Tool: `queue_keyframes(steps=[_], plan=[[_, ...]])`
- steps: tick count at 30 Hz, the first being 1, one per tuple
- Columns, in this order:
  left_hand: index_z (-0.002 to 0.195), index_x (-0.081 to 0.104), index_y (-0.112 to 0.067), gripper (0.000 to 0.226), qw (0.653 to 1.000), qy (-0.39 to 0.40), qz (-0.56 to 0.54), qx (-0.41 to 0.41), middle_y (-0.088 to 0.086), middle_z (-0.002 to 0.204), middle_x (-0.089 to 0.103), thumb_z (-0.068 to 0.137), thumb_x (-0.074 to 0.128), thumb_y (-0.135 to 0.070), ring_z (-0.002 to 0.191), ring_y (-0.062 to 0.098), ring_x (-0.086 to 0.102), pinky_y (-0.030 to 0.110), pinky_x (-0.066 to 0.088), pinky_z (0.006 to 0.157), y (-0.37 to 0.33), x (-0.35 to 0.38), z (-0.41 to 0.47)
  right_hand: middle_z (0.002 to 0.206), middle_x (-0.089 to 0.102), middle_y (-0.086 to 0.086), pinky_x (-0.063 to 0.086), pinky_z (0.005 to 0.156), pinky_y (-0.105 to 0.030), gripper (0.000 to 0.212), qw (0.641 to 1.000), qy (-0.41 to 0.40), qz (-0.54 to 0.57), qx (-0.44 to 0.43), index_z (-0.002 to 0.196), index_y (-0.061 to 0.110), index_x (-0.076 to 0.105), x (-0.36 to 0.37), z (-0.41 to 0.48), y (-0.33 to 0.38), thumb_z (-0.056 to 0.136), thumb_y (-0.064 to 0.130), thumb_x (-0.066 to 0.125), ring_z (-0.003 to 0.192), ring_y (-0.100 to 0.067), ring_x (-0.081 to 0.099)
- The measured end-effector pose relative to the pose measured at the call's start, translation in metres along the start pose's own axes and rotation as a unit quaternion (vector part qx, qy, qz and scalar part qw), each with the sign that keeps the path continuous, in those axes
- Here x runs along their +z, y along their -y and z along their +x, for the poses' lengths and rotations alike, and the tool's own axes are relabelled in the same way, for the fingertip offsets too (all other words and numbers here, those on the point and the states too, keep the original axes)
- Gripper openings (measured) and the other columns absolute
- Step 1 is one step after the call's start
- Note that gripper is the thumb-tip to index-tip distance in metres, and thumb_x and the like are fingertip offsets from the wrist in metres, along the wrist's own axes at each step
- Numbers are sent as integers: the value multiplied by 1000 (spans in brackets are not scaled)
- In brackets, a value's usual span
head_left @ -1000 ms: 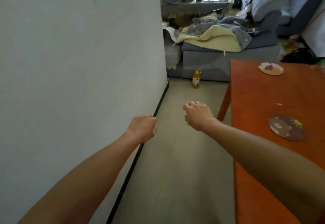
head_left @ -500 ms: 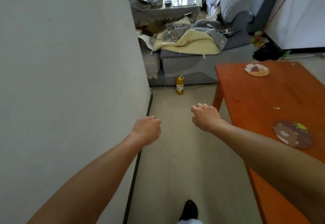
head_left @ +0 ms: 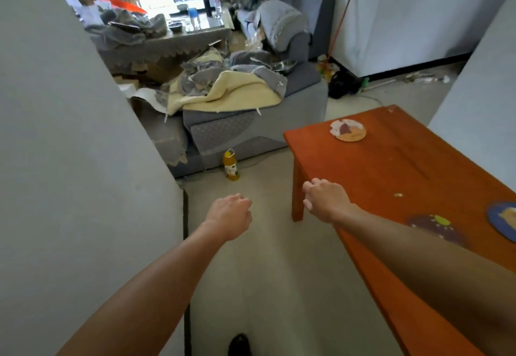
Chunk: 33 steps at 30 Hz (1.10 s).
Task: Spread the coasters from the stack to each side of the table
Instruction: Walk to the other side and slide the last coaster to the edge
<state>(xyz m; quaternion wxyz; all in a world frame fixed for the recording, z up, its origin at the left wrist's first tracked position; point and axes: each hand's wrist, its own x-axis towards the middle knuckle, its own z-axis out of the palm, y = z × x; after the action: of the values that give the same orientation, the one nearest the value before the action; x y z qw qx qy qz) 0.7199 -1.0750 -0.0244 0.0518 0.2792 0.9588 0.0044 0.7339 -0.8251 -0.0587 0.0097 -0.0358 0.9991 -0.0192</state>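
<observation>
Both hands loosely curled and holding nothing: left hand (head_left: 230, 216) over the floor by the wall, right hand (head_left: 325, 202) over the near-left edge of the orange table (head_left: 391, 165). Three coasters lying flat and well apart on the table: a pale one (head_left: 348, 130) near the far end, a dark purple one (head_left: 435, 228) just right of the right forearm, a blue one (head_left: 504, 220) cut off at the right border; no stack in view. Right hand nearer them all, likely the one to reach, to its right and back
</observation>
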Motion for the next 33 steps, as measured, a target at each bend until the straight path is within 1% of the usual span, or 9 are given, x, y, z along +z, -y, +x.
queue_keyframes(steps=[5, 8, 13, 18, 21, 26, 28, 30, 33], plan=[[104, 60, -15, 26, 994, 8, 8, 107, 7, 105, 61, 94, 42, -31, 96, 26, 61, 35, 46, 73, 0, 8, 104, 106, 60, -4, 50, 73, -36, 28, 989, 30, -5, 144, 114, 19, 55, 18, 26, -62, 92, 37, 54, 96, -23, 59], [99, 59, -15, 24, 983, 32, 2, 178, 7, 101, 61, 94, 41, -30, 94, 27, 61, 37, 47, 74, -2, 12, 161, 108, 60, -5, 46, 70, -35, 31, 971, 52, 16, 232, 116, 19, 54, 33, 26, -92, 92, 39, 51, 98, -25, 59], [101, 58, -14, 22, 954, 71, 12, 290, 8, 105, 60, 95, 41, -26, 98, 29, 60, 42, 49, 80, -40, 21, 237, 113, 58, -6, 48, 75, -39, 32, 932, 72, 55, 350, 118, 20, 53, 49, -6, -122, 93, 40, 49, 105, -28, 57], [105, 57, -12, 25, 912, 97, 24, 397, 10, 109, 59, 96, 40, -28, 101, 32, 58, 41, 45, 79, -113, 42, 272, 117, 60, -6, 49, 83, -43, 33, 871, 79, 88, 477, 118, 19, 56, 55, -64, -153, 92, 38, 52, 109, -30, 57], [105, 57, -12, 25, 888, 117, 32, 444, 10, 110, 59, 97, 39, -27, 100, 32, 58, 42, 46, 77, -158, 56, 283, 125, 58, -4, 49, 80, -40, 34, 829, 69, 130, 540, 124, 20, 54, 64, -98, -175, 93, 34, 50, 113, -28, 57], [111, 57, -12, 26, 872, 156, 51, 462, 9, 112, 58, 98, 39, -27, 101, 31, 58, 42, 48, 80, -213, 80, 297, 118, 59, -6, 47, 80, -38, 28, 775, 100, 169, 601, 115, 19, 56, 86, -132, -222, 92, 34, 55, 107, -28, 57], [112, 57, -12, 27, 865, 177, 65, 465, 9, 113, 59, 98, 39, -27, 102, 30, 58, 43, 49, 81, -226, 92, 301, 116, 58, -8, 49, 81, -39, 27, 749, 96, 193, 627, 114, 19, 55, 98, -138, -237, 92, 34, 55, 106, -30, 56], [111, 57, -12, 26, 861, 196, 74, 463, 9, 113, 59, 98, 40, -27, 102, 30, 60, 42, 50, 82, -235, 103, 308, 121, 55, -11, 49, 85, -42, 36, 719, 80, 210, 658, 121, 17, 53, 110, -139, -253, 90, 36, 58, 110, -33, 55], [111, 58, -13, 26, 858, 225, 76, 456, 8, 113, 59, 98, 40, -27, 101, 28, 60, 42, 52, 82, -242, 115, 316, 131, 47, -16, 48, 89, -47, 64, 654, 71, 242, 713, 132, 14, 44, 122, -135, -271, 83, 48, 67, 118, -38, 49]])
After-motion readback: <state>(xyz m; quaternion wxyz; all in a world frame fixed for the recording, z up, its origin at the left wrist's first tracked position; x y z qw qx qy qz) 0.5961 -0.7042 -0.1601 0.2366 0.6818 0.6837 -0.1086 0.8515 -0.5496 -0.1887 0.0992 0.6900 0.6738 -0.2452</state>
